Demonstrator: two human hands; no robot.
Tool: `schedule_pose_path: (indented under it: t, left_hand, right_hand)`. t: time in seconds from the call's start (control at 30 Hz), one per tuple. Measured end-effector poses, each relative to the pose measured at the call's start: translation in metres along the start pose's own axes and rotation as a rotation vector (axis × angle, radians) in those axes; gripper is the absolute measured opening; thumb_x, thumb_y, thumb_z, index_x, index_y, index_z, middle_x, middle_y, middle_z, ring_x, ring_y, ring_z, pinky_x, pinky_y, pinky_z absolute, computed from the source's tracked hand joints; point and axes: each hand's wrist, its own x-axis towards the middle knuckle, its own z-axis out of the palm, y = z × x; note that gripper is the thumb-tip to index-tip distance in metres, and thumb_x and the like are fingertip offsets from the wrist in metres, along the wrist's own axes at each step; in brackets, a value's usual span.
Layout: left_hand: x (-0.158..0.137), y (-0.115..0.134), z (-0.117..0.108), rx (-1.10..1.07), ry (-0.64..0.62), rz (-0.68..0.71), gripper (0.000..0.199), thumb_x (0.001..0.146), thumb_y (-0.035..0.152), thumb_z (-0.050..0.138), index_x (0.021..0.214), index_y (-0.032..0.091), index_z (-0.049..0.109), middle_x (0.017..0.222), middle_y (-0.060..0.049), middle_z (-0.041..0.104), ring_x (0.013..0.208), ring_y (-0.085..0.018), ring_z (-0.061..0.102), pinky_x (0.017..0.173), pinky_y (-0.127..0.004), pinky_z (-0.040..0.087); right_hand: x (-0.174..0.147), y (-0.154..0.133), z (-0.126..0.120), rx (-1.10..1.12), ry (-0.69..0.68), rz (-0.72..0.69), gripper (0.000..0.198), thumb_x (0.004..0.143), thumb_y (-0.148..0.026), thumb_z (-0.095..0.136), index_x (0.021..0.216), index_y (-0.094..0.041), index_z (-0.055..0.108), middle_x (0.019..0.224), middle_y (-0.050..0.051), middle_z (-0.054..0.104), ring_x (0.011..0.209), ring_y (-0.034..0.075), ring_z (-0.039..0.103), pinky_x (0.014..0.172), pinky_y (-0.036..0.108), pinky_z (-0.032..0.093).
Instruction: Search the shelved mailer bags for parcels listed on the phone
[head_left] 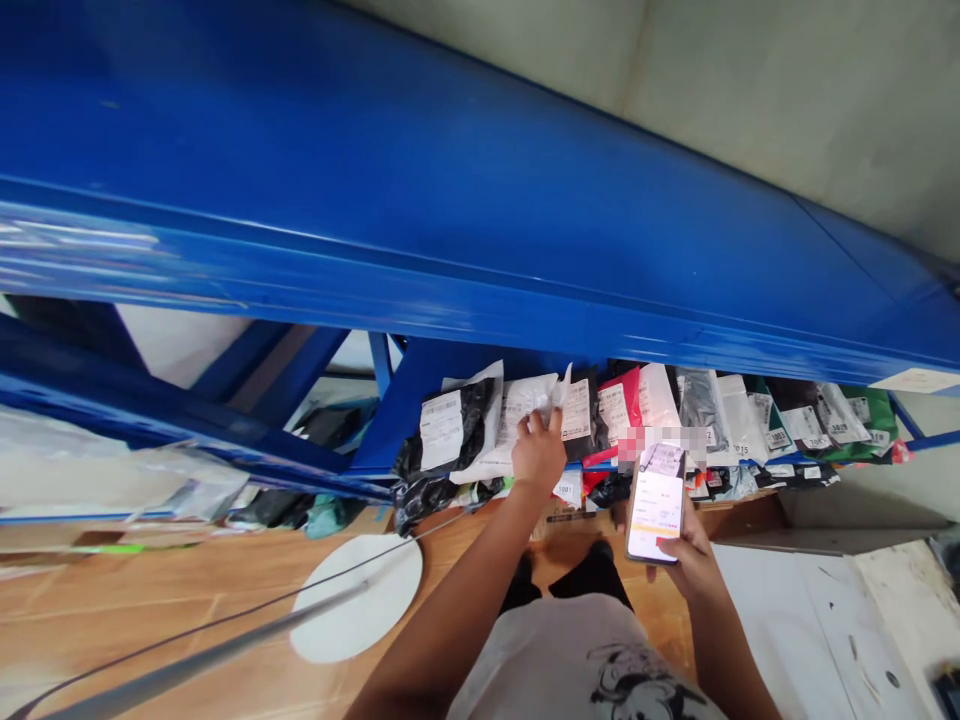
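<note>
L hand (540, 458) atop white parcel (516, 402), pinching or not: can't tell; R hand (691, 558) clasps phone (654, 512). Other parcels (699, 400) line blue shelf (421, 372); brown floor (217, 625) below.

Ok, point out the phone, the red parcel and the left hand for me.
Phone (654, 512), head view: on its lit screen.
Red parcel (615, 412), head view: on its white label.
Left hand (538, 455), head view: on the back of the hand.

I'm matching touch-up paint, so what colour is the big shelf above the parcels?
The shelf is deep blue; the head view shows it best.
</note>
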Motion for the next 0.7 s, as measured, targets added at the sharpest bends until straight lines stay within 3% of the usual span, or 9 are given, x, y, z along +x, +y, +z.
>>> schedule_pose_path:
  t: [0.17, 0.5, 0.6, 0.7]
  left_hand:
    - [0.0, 0.003, -0.003, -0.013, 0.004, -0.026, 0.051, 0.093, 0.019, 0.045, 0.144, 0.025, 0.051, 0.136, -0.019, 0.053, 0.125, -0.033, 0.05, 0.083, -0.039, 0.058]
    - [-0.003, 0.015, -0.006, 0.026, 0.004, -0.082, 0.045, 0.096, 0.024, 0.044, 0.14, 0.024, 0.055, 0.142, -0.018, 0.051, 0.133, -0.032, 0.047, 0.09, -0.039, 0.056]
    - [-0.004, 0.021, 0.001, 0.058, -0.023, -0.064, 0.047, 0.093, 0.033, 0.055, 0.14, 0.03, 0.056, 0.152, -0.018, 0.043, 0.142, -0.037, 0.038, 0.102, -0.048, 0.05]
    - [-0.006, 0.028, 0.008, 0.082, -0.092, -0.05, 0.056, 0.089, 0.053, 0.059, 0.142, 0.034, 0.056, 0.163, -0.015, 0.03, 0.149, -0.046, 0.025, 0.112, -0.061, 0.035]
  right_hand:
    - [0.001, 0.002, -0.017, 0.018, -0.001, 0.048, 0.105, 0.064, -0.02, 0.07, 0.156, -0.033, 0.021, 0.108, 0.012, 0.075, 0.082, 0.033, 0.074, 0.035, 0.025, 0.046]
    - [0.04, -0.057, -0.028, -0.093, -0.279, 0.129, 0.097, 0.064, -0.024, 0.069, 0.152, -0.033, 0.031, 0.1, 0.009, 0.076, 0.081, 0.033, 0.073, 0.039, 0.029, 0.048]
    - [0.05, -0.064, -0.036, -0.095, -0.361, 0.143, 0.095, 0.065, -0.021, 0.068, 0.152, -0.033, 0.032, 0.103, 0.008, 0.075, 0.081, 0.031, 0.073, 0.04, 0.025, 0.047]
    - [0.058, -0.064, -0.049, -0.066, -0.424, 0.162, 0.095, 0.065, -0.022, 0.068, 0.153, -0.033, 0.031, 0.11, 0.009, 0.074, 0.082, 0.03, 0.073, 0.04, 0.023, 0.047]
